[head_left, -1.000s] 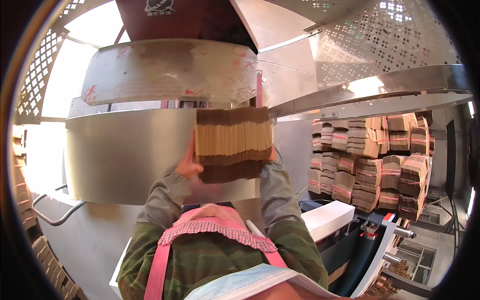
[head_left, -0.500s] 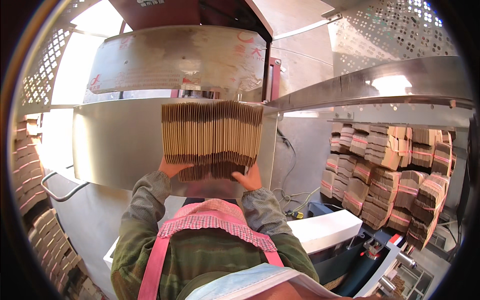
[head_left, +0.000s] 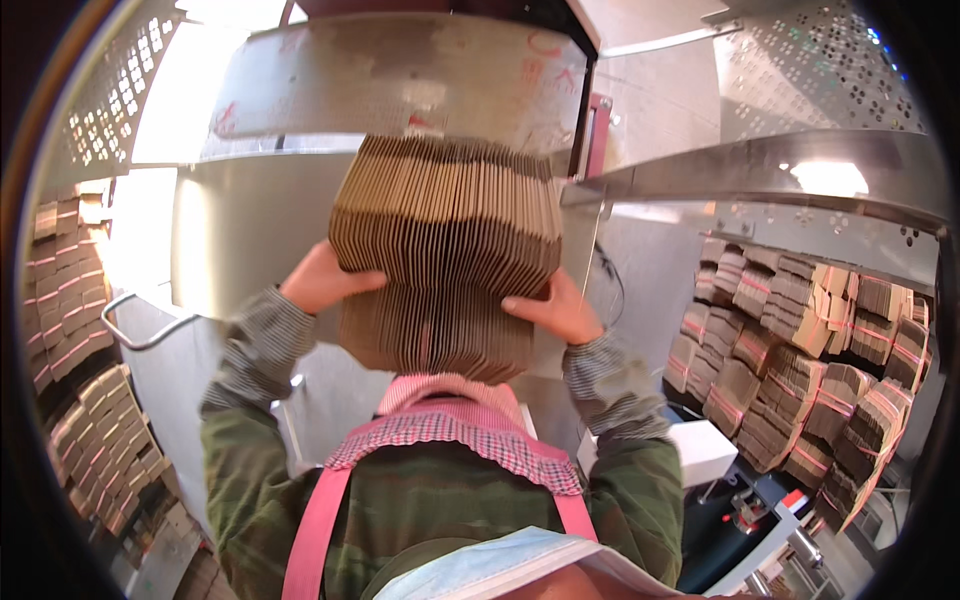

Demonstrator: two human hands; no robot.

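Observation:
A thick row of folded brown cardboard pieces [head_left: 445, 235], packed side by side with their edges up, is between my hands. My left hand [head_left: 330, 278] grips its left side, the thumb lying across the near face. On the opposite side my right hand [head_left: 555, 307] presses in, thumb also toward the middle. The fingers behind the cardboard are hidden on both sides. The stack's near end reaches my pink apron [head_left: 450, 435], and behind it lies the smooth metal table [head_left: 250, 230].
Beyond the table stands a machine with a metal cover [head_left: 400, 80]. A metal rail [head_left: 740, 180] runs off to the right. Banded cardboard bundles [head_left: 790, 390] are piled at right, with more bundles [head_left: 100, 440] at left. A white block [head_left: 705, 450] sits by my right elbow.
The cardboard stack has come up off the table and closer to my body, tilting so more of its near face shows. Both hands moved with it, and my elbows have spread.

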